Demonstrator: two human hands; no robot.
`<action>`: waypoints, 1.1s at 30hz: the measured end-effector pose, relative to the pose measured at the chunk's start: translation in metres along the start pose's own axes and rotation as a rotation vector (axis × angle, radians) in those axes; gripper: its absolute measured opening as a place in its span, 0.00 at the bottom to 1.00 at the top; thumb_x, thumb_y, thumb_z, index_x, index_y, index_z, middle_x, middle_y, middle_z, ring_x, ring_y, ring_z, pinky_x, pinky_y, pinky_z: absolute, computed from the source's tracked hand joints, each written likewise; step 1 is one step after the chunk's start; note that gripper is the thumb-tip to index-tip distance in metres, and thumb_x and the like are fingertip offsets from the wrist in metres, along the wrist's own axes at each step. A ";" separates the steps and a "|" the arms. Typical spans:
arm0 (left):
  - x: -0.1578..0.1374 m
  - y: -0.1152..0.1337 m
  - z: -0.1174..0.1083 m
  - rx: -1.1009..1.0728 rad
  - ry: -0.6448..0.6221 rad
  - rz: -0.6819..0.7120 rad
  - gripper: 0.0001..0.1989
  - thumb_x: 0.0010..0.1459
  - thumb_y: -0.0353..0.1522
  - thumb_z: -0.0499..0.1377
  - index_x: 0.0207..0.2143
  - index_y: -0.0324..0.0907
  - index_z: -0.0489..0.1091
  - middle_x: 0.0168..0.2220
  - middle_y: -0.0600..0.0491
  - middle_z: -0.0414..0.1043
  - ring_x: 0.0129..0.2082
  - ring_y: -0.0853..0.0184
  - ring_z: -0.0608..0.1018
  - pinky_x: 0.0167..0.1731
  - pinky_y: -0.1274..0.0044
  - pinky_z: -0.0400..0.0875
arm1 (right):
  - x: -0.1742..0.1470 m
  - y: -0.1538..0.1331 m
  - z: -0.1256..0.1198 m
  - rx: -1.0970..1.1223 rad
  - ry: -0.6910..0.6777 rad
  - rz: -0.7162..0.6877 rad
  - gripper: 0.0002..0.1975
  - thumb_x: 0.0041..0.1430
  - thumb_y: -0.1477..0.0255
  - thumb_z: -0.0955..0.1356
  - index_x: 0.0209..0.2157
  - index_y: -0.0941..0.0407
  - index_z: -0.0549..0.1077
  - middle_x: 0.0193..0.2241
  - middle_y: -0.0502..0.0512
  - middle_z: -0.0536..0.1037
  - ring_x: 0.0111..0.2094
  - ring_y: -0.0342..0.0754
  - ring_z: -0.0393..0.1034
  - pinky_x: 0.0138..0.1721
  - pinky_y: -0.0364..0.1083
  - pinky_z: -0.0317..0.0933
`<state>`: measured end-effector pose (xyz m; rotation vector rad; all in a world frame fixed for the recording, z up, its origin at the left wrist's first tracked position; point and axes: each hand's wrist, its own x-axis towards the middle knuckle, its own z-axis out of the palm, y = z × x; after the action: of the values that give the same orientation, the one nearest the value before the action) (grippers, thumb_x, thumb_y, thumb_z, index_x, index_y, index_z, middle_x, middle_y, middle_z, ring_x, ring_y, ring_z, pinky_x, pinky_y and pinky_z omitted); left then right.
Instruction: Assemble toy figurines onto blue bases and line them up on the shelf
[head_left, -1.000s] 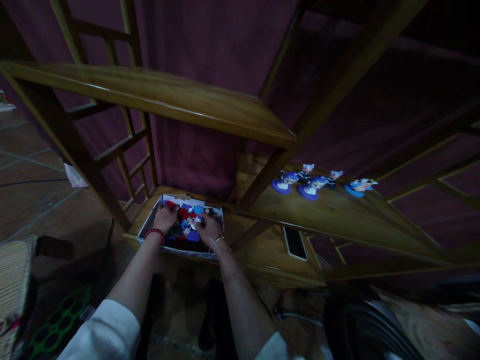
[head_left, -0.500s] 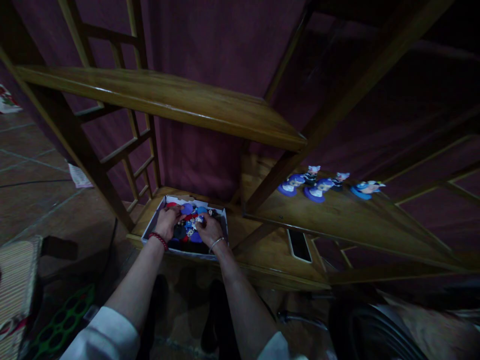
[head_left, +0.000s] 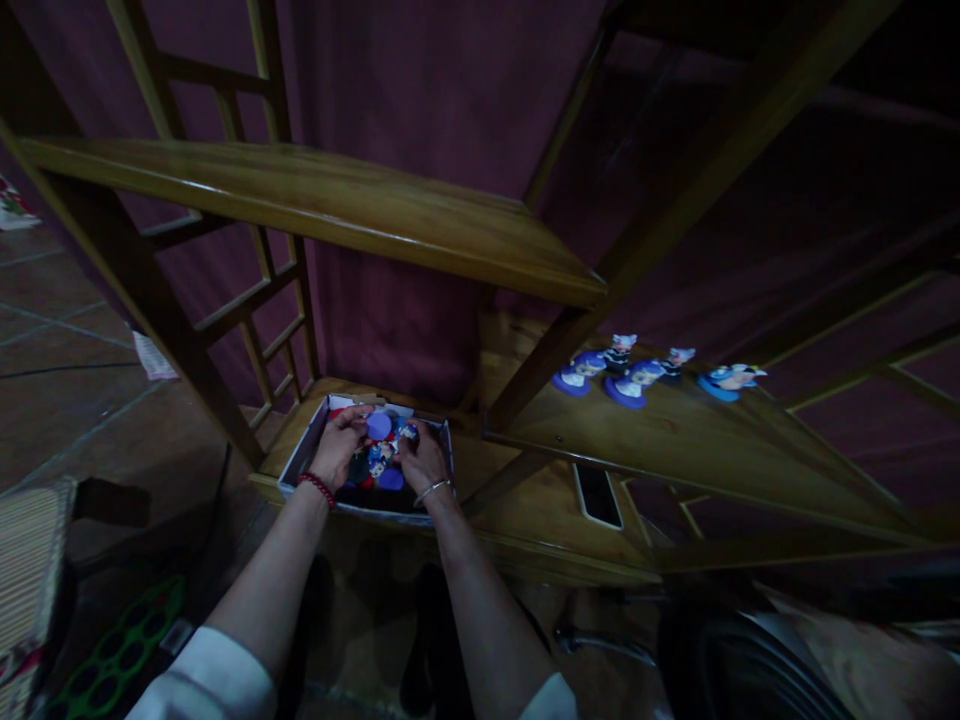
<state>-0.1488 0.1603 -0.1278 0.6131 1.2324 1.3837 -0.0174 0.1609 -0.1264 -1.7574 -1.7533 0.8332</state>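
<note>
A white cardboard box [head_left: 291, 476] holds small figurines [head_left: 381, 455] and round coloured bases. Over its left half, my left hand [head_left: 339, 448] has its fingers closed at the edge of a round purple base [head_left: 379, 426]. My right hand [head_left: 424, 458], over the right half, pinches a small blue-and-white figurine [head_left: 407, 432]. The two held pieces are close together, a small gap between them. Another purple base [head_left: 391, 479] lies in the box below my hands. My fingertips are partly hidden, and the small pieces are blurred.
Several finished-looking figurines on bases, such as a purple one [head_left: 634, 384] and a blue one [head_left: 731, 381], stand on the right shelf [head_left: 675, 440]. A phone [head_left: 598, 495] lies on the lower board. A wooden upper shelf [head_left: 322, 205] overhangs the box. A green plastic rack [head_left: 120, 650] lies lower left.
My left hand has raised the purple base slightly and turned its face towards me. My right hand has lifted the figurine a little, closer to the box's back edge.
</note>
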 end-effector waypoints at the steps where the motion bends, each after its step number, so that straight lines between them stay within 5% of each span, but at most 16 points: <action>1: 0.000 -0.001 0.001 0.007 -0.011 -0.006 0.15 0.39 0.25 0.56 0.34 0.37 0.69 0.26 0.54 0.70 0.23 0.74 0.71 0.22 0.82 0.64 | 0.000 -0.001 -0.001 0.005 0.004 -0.008 0.15 0.54 0.72 0.59 0.45 0.53 0.62 0.36 0.51 0.72 0.36 0.43 0.68 0.38 0.41 0.59; 18: -0.007 -0.008 0.015 -0.025 -0.090 -0.119 0.09 0.43 0.29 0.61 0.30 0.36 0.68 0.31 0.51 0.69 0.30 0.71 0.71 0.29 0.79 0.68 | 0.000 -0.001 0.003 0.135 0.057 -0.170 0.15 0.49 0.72 0.62 0.41 0.54 0.67 0.33 0.51 0.73 0.33 0.44 0.67 0.37 0.42 0.60; 33: -0.016 0.000 0.016 -0.177 -0.041 -0.246 0.04 0.49 0.23 0.54 0.24 0.37 0.63 0.22 0.56 0.65 0.21 0.75 0.69 0.29 0.74 0.73 | 0.008 0.014 0.010 0.514 0.004 -0.029 0.17 0.45 0.65 0.65 0.40 0.53 0.69 0.30 0.48 0.73 0.29 0.43 0.67 0.31 0.42 0.62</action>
<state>-0.1310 0.1509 -0.1184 0.3520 1.0994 1.2499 -0.0157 0.1683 -0.1443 -1.3846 -1.3944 1.1445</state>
